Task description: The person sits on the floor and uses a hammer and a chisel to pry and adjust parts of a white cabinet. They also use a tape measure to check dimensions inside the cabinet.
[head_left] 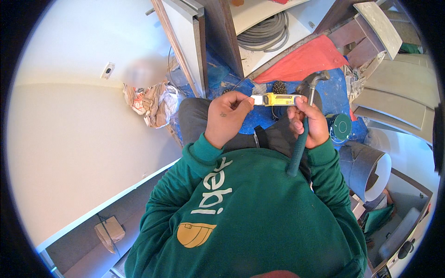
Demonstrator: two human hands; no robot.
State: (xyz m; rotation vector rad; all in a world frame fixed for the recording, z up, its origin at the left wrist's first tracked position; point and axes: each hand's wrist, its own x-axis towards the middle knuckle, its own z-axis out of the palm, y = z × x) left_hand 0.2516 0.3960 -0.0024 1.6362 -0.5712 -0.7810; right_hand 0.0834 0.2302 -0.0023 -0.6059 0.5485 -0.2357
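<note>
1. Head view, looking straight down the green sweatshirt: both hands are raised in front of the chest and share one small tool, a yellow and silver utility knife with a flat oblong body (pixel 276 99), held level between them and clear of every surface.
2. Left hand (pixel 226 118): its fingers are closed in a pinch on the knife's silver end.
3. Right hand (pixel 309 123): its fingers are clamped on the knife's yellow end, and the same hand also traps a claw hammer with a grey steel head and dark teal grip (pixel 303 125), whose handle runs down across the palm toward the chest.
4. Stage, as judged: the knife is being handled or adjusted in the air; nothing in view has yet been cut or struck. Whether a blade is extended cannot be told.
5. Appearance of the knife: slim, glossy yellow casing with a paler metal nose, seemingly intact.
6. Surroundings: blue sheeting (pixel 259 118) covers the floor below; a red cloth (pixel 303 60), a coil of grey cable (pixel 264 32) and crumpled paper (pixel 150 104) lie beyond.
</note>
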